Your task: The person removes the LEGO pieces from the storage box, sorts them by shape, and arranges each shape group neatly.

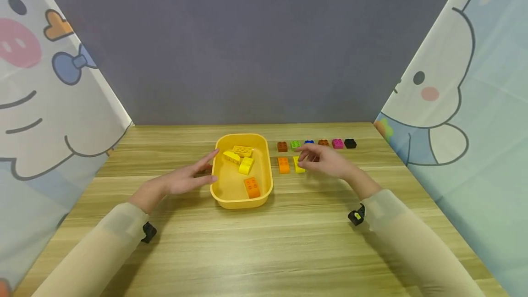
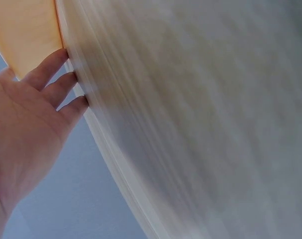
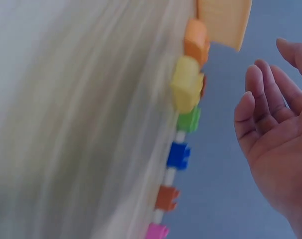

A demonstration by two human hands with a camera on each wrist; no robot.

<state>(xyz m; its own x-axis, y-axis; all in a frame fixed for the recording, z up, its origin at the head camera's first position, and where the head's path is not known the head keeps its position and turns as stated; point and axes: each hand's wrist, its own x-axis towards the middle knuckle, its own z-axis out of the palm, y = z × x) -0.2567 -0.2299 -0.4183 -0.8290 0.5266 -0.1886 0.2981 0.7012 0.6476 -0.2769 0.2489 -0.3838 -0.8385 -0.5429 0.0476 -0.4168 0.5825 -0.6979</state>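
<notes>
The left hand point(image 1: 181, 181), fingers straight and spread, is at the left rim of a yellow plastic tub with rounded corners point(image 1: 241, 204); whether the fingertips touch it I cannot tell. The tub stands left of centre towards the far edge of the wood-grain bench point(image 1: 247, 251), its long axis running from far edge to near. Inside, three yellow plastic blocks point(image 1: 246, 166) lie towards its far end, and a studded orange block point(image 1: 252, 187) near its near right corner.

The right hand point(image 1: 326, 162), fingers loosely bent and holding nothing, hovers beside a yellow curved-top plastic block point(image 1: 297, 167) right of the tub, its long axis also running far to near. Just left, an orange curved-top block point(image 1: 283, 165) points its studs at the far edge. The yellow mark on the black wrist device point(image 1: 356, 215) is too small to read.
</notes>
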